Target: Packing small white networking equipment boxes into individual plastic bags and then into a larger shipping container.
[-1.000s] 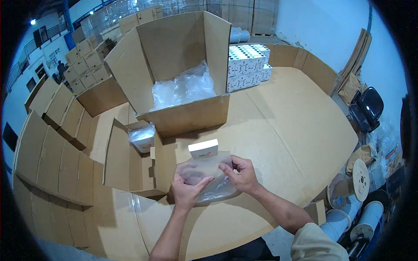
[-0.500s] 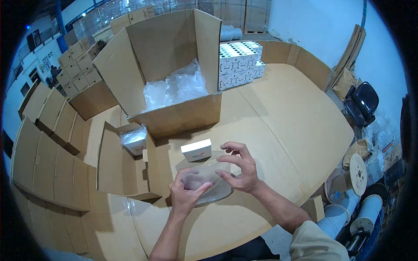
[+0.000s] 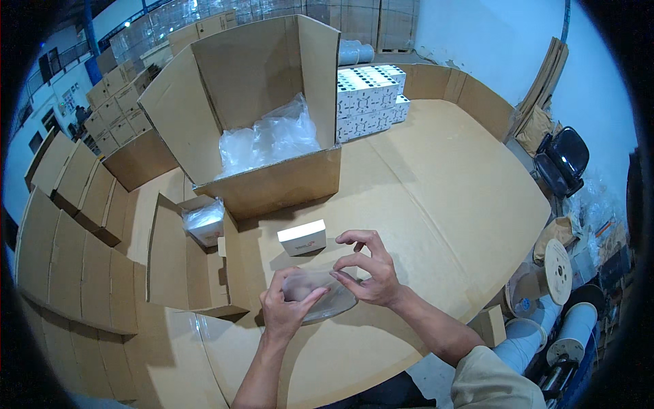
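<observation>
Gripped between the fingers and thumb of my left hand [image 3: 283,315] is a clear plastic bag [image 3: 330,305], low over the cardboard tabletop. The thumb and index finger of my right hand [image 3: 376,274] close in a pinch at the bag's right edge, while its other fingers stay raised. Just beyond the bag stands a small white box [image 3: 302,239], touched by neither hand. To its left, an open carton [image 3: 165,262] holds a white box in clear plastic [image 3: 206,225].
A large open carton [image 3: 272,191] of loose clear bags [image 3: 269,140] stands behind. White patterned boxes [image 3: 368,95] are stacked at its right. Several brown cartons [image 3: 75,266] line the left side. Reels [image 3: 558,273] and a black chair [image 3: 564,160] are at the right.
My right hand has come in from just right of the bag, its thumb and index finger closing on the bag's edge. My left hand keeps its grip. The view has shifted slightly.
</observation>
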A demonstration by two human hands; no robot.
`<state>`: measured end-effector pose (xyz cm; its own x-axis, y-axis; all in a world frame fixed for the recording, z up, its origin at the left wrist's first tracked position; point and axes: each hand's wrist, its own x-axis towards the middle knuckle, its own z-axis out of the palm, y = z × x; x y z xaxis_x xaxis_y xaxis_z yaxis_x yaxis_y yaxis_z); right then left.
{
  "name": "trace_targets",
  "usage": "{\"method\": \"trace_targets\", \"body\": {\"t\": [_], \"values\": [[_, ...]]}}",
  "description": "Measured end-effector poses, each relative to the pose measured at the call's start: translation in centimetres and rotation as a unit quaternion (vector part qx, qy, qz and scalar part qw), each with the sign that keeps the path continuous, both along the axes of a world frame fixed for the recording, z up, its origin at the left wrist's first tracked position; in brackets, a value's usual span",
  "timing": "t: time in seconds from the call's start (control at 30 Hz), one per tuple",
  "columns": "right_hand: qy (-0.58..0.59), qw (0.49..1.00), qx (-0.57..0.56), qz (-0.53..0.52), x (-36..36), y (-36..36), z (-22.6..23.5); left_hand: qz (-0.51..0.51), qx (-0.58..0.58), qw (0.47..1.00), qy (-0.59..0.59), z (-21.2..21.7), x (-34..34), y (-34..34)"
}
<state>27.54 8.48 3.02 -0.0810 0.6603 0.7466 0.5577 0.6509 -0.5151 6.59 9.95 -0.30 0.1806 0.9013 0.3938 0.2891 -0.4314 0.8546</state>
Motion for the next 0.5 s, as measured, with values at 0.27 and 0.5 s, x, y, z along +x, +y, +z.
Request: {"method": "trace_targets", "body": {"t": [0.27, 0.5], "values": [[-0.042, 0.999, 0.033, -0.003, 0.0, -0.2, 0.6, 0.022, -0.005, 0.999, 0.029, 1.0, -0.1, 0.0], [-0.182, 0.98, 0.078, -0.026, 0.6, -0.8, 1.2, 0.016, -0.074, 0.997, -0.001, 1.1, 0.2, 0.2]]}}
